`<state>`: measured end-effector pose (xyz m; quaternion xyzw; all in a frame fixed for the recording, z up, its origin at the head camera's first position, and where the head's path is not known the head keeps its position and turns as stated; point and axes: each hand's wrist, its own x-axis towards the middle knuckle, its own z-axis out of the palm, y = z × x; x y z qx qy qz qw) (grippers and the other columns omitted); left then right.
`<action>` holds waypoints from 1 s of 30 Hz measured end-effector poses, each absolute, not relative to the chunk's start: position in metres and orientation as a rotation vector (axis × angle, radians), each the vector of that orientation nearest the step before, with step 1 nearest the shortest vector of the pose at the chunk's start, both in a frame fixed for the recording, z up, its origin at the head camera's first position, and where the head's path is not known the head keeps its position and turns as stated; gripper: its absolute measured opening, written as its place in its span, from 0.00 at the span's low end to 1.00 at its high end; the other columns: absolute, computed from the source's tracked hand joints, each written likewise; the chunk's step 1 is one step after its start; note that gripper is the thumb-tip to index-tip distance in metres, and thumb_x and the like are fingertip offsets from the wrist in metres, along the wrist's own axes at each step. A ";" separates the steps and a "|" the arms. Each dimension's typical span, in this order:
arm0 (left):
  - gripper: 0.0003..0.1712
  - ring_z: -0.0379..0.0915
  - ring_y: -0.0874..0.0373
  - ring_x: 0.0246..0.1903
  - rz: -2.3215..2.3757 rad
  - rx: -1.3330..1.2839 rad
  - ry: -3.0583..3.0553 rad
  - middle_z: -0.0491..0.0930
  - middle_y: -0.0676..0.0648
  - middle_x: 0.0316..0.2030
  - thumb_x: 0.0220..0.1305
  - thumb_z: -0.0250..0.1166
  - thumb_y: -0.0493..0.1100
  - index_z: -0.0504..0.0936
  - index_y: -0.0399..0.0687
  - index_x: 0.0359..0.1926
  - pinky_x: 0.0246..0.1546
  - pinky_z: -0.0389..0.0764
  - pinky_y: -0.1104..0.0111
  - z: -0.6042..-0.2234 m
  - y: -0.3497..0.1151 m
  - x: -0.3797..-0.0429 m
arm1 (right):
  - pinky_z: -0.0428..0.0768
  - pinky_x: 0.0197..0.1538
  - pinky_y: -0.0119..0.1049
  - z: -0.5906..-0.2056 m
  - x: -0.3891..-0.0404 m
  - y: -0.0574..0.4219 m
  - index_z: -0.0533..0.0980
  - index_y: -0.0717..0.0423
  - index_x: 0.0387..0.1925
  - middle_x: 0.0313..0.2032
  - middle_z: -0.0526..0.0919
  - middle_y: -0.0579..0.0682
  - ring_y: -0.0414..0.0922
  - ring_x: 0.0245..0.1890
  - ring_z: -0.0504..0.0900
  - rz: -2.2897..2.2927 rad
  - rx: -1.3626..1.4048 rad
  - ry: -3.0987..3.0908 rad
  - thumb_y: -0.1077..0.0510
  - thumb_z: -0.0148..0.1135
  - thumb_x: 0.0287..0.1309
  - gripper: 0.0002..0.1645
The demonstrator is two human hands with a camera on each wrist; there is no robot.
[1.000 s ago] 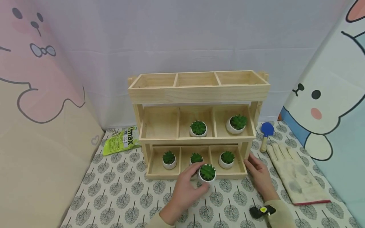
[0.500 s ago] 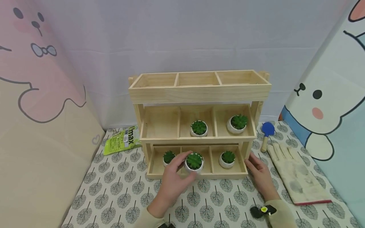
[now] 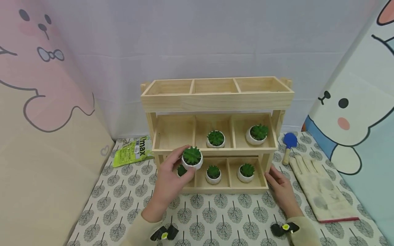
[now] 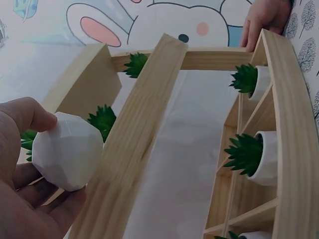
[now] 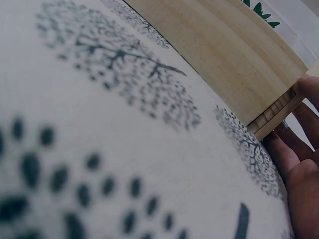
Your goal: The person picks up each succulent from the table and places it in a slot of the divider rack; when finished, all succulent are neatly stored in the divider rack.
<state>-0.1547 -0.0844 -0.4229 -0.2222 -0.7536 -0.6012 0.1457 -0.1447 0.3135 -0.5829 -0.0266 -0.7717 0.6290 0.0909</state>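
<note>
My left hand (image 3: 172, 181) pinches a small potted succulent (image 3: 192, 157) by its white faceted pot (image 4: 67, 152), thumb on one side and fingers on the other. It is held up in front of the wooden three-tier planter shelf (image 3: 215, 102), near the left of the middle tier's front edge, partly covering a potted succulent in the bottom left compartment. Potted succulents also sit in the bottom middle (image 3: 213, 174), bottom right (image 3: 246, 172), middle-tier centre (image 3: 215, 138) and middle-tier right (image 3: 257, 133) compartments. My right hand (image 3: 281, 189) holds the shelf's lower right corner, thumb and fingers about the wood (image 5: 279, 112).
A green-yellow packet (image 3: 132, 152) lies left of the shelf. On the right are a blue toy-sized trowel (image 3: 290, 140) with a wooden handle and a pair of pale work gloves (image 3: 323, 191). A tree-print cloth (image 3: 197, 215) covers the table; fabric walls (image 3: 197, 41) stand behind.
My left hand has carried the potted succulent leftward and up, from in front of the bottom tier to the middle tier's edge. My right hand has stayed at the shelf's corner.
</note>
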 end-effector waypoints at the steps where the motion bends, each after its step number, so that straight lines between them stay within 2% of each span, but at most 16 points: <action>1: 0.40 0.76 0.51 0.61 -1.735 -0.648 -2.158 0.78 0.48 0.64 0.56 0.74 0.26 0.77 0.46 0.70 0.63 0.78 0.61 -0.420 -0.087 -0.157 | 0.74 0.57 0.19 -0.583 -0.145 0.314 0.60 0.53 0.80 0.74 0.63 0.66 0.24 0.61 0.71 1.870 -0.081 -2.290 0.52 0.58 0.78 0.36; 7: 0.39 0.77 0.50 0.59 -1.658 -0.650 -2.115 0.79 0.47 0.63 0.56 0.75 0.26 0.77 0.44 0.69 0.61 0.80 0.63 -0.401 -0.099 -0.171 | 0.74 0.58 0.20 -0.584 -0.145 0.314 0.60 0.53 0.80 0.74 0.63 0.67 0.24 0.61 0.71 1.880 -0.088 -2.284 0.52 0.58 0.78 0.36; 11: 0.37 0.76 0.51 0.61 -1.648 -0.607 -2.100 0.79 0.46 0.63 0.57 0.75 0.27 0.77 0.43 0.69 0.63 0.78 0.63 -0.391 -0.105 -0.184 | 0.74 0.58 0.19 -0.583 -0.145 0.314 0.60 0.52 0.80 0.74 0.63 0.66 0.24 0.62 0.70 1.873 -0.091 -2.293 0.51 0.58 0.78 0.36; 19: 0.34 0.77 0.50 0.59 -1.692 -0.461 -2.136 0.79 0.44 0.61 0.59 0.75 0.29 0.77 0.41 0.67 0.62 0.78 0.64 -0.388 -0.115 -0.211 | 0.75 0.58 0.21 -0.584 -0.145 0.314 0.60 0.51 0.80 0.74 0.63 0.66 0.24 0.62 0.71 1.888 -0.063 -2.277 0.53 0.57 0.78 0.35; 25: 0.34 0.77 0.47 0.60 -1.647 -0.361 -2.226 0.80 0.41 0.60 0.59 0.76 0.34 0.76 0.38 0.66 0.60 0.81 0.60 -0.389 -0.117 -0.222 | 0.74 0.58 0.20 -0.583 -0.145 0.313 0.60 0.53 0.80 0.74 0.63 0.67 0.24 0.62 0.71 1.875 -0.061 -2.276 0.53 0.57 0.78 0.35; 30: 0.34 0.76 0.45 0.62 -1.586 -0.322 -2.301 0.79 0.39 0.61 0.60 0.76 0.36 0.75 0.38 0.67 0.61 0.80 0.57 -0.390 -0.117 -0.230 | 0.75 0.58 0.20 -0.583 -0.145 0.313 0.61 0.53 0.80 0.74 0.63 0.67 0.24 0.62 0.71 1.870 -0.062 -2.279 0.54 0.57 0.79 0.35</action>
